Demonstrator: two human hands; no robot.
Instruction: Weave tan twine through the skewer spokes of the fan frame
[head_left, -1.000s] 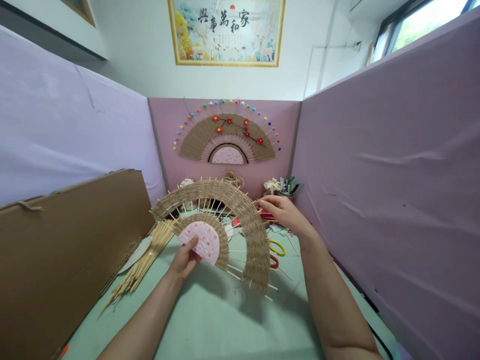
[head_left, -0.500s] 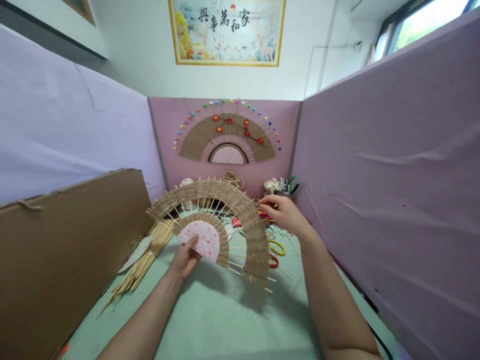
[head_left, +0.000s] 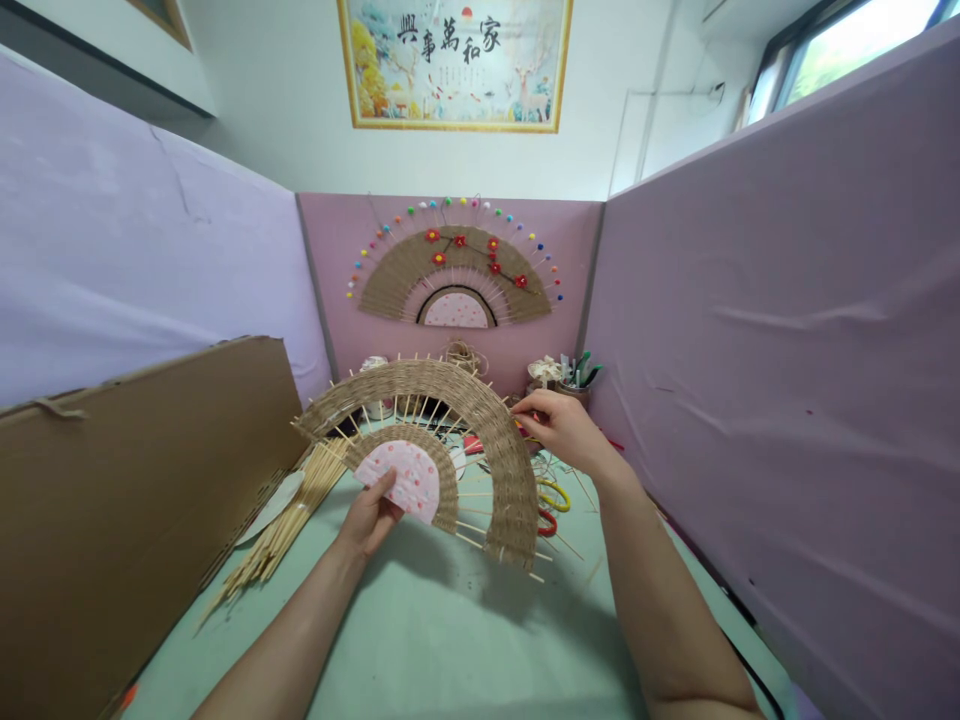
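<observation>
A woven fan [head_left: 514, 490] of brown twine on thin wooden sticks is held tilted above the table. Its inner half-circle carries a white patch [head_left: 409, 478] with pink dots. My left hand [head_left: 373, 515] grips the fan at the bottom of this patch, thumb in front and fingers behind. At the fan's upper right rim, my right hand [head_left: 559, 425] has thumb and fingers pinched together close to a stick end. Whether they hold the stick or a strand there is too small to make out.
Bundled sticks [head_left: 292, 520] lie at left beside a cardboard sheet [head_left: 150, 500]. Yellow-handled scissors [head_left: 555, 497] and a red handle [head_left: 548, 523] lie behind the fan. A pot of tools [head_left: 577, 380] stands at the back. A finished fan [head_left: 390, 275] hangs on the pink panel.
My right hand has shifted very slightly at the fan's rim, its fingers still pinched. The fan and my left hand have stayed practically in place.
</observation>
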